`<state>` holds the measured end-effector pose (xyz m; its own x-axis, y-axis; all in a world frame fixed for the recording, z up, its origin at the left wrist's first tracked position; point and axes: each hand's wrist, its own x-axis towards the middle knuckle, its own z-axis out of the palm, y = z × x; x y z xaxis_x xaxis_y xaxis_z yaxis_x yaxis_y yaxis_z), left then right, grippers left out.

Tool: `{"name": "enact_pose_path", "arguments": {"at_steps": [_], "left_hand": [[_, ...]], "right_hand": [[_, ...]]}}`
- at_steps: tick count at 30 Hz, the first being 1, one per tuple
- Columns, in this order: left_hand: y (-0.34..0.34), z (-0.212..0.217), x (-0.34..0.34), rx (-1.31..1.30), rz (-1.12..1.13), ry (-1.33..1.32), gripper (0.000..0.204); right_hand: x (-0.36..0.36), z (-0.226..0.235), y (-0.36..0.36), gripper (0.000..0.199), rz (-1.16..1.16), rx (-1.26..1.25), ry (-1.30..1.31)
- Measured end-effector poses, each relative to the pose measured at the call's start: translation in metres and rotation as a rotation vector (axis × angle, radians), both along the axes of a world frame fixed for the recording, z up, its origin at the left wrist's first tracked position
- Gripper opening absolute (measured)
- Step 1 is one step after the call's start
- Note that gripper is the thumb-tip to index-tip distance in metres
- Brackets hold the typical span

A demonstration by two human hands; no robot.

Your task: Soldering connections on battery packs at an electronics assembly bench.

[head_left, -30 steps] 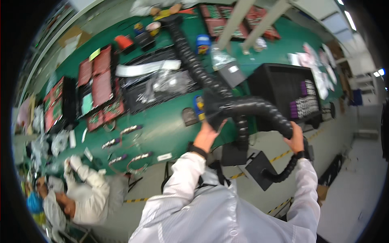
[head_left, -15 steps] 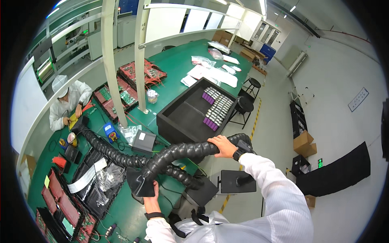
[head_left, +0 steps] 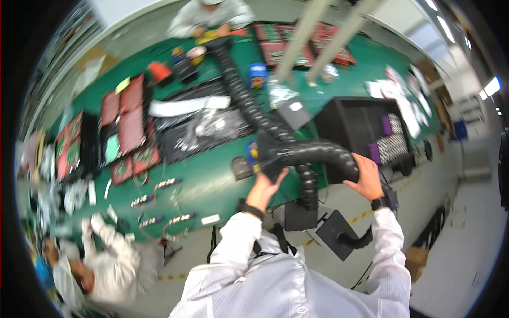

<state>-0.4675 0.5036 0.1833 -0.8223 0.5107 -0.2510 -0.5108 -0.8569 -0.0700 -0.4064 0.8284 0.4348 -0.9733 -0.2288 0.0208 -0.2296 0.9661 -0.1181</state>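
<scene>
1. Both hands up on a black ribbed hose, well apart: left hand cupped under the hose's square black end piece at 9 o'clock of the bend, right hand wrapped over the bend at 3 o'clock, a dark watch on that wrist.
2. Arching above the near edge of the green table, about picture centre; a second stretch of the same corrugated hose running away toward 11 o'clock across the table.
3. Hanging straight down from the bend at 6 o'clock, a shorter ribbed branch, with two flat black square plates below it, over the grey floor.
4. Just behind the right hand, at 1 o'clock, a black open-topped bin holding purple and pale small parts.
5. Partly screened by the hose: a small blue and yellow item and a dark round pad at 9 o'clock of the left hand.
6. Farther out at 10 o'clock, crinkled clear plastic bags over black trays, a white strip, red flat boards.
7. Other people in white coats: one seated at 12 o'clock, one at 8 o'clock.
8. White striped sleeves at the lower edge.
</scene>
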Motion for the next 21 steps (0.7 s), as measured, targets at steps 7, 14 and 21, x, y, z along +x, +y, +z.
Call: {"name": "enact_pose_path", "arguments": {"at_steps": [7, 14, 21], "left_hand": [[-0.001, 0.05, 0.004, -0.274, -0.013, -0.171, 0.02], [0.001, 0.072, -0.001, -0.299, 0.044, -0.165, 0.021], [0.007, 0.061, -0.006, -0.339, -0.003, -0.128, 0.016]], "right_hand": [[-0.039, -0.027, -0.021, 0.107, -0.094, -0.138, -0.196], [-0.032, -0.036, -0.021, 0.1, -0.079, -0.196, -0.142], [-0.034, -0.031, -0.024, 0.099, -0.104, -0.227, -0.144]]}}
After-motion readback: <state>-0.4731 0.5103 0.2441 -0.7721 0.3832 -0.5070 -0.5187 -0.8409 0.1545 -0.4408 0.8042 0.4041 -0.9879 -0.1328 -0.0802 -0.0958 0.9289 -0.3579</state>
